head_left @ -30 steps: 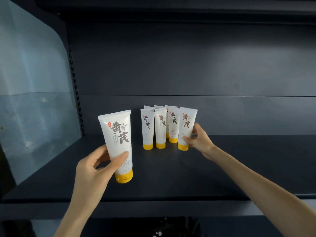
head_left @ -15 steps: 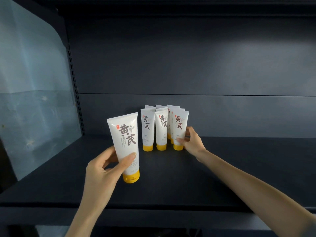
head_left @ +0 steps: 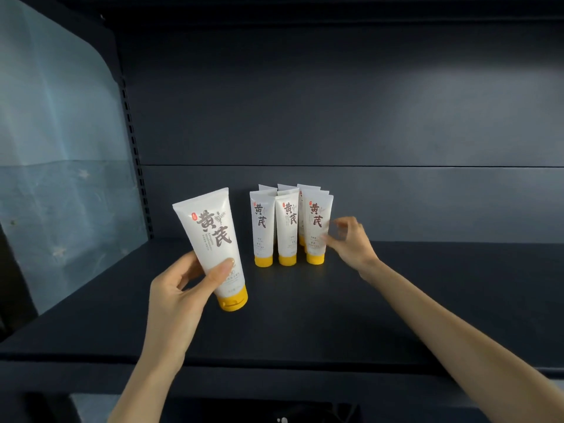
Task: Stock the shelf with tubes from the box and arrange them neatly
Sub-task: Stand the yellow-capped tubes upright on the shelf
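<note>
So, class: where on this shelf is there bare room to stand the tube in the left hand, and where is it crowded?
Bare shelf runs right of the right hand, to the back wall. A smaller bare patch lies between the standing tubes and the pale side panel. Crowded: the standing tubes, right hand at their flank.

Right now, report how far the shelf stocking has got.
Done: several tubes stand cap-down in a cluster on the shelf. In hand: the left hand grips a spare tube; the right hand is blurred beside the right front tube, contact unclear. Left: set the spare tube down; the box is out of view.
</note>
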Available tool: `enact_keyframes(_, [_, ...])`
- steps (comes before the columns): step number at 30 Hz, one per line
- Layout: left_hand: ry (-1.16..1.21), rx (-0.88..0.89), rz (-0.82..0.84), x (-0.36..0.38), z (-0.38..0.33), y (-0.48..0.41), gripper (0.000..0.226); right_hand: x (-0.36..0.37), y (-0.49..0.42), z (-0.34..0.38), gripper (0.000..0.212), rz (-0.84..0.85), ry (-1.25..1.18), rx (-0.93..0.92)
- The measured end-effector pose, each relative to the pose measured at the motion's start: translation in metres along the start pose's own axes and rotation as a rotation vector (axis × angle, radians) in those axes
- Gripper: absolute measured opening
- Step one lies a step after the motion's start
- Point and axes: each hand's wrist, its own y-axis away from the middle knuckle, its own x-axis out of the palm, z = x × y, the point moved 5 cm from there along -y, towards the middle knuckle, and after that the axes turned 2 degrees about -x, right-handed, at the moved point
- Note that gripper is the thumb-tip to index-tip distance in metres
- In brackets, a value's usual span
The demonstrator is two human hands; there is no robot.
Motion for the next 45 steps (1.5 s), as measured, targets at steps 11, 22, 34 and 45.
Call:
enact_keyframes(11, [0.116, 0.006, 0.056, 0.031, -0.011, 0.004, 0.03, 0.03, 0.142, 0.1, 0.069, 0.271, -0.149, -0.626])
enact_keyframes(22, [0.04, 0.053, -0.037, 0.036, -0.016, 0.021, 0.037, 0.045, 0.154, 0.098, 0.073, 0.023, -0.129, -0.624])
enact_keyframes(34, [-0.115, 0.068, 0.109, -0.004, -0.022, 0.026, 0.045, 0.075, 0.135, 0.129, 0.066, 0.201, -0.171, -0.61])
enact_keyframes(45, [-0.972, -0.043, 0.233, -0.058, 0.012, 0.044, 0.077, 0.095, 0.061, 0.095, 0.065, 0.096, -0.281, -0.162])
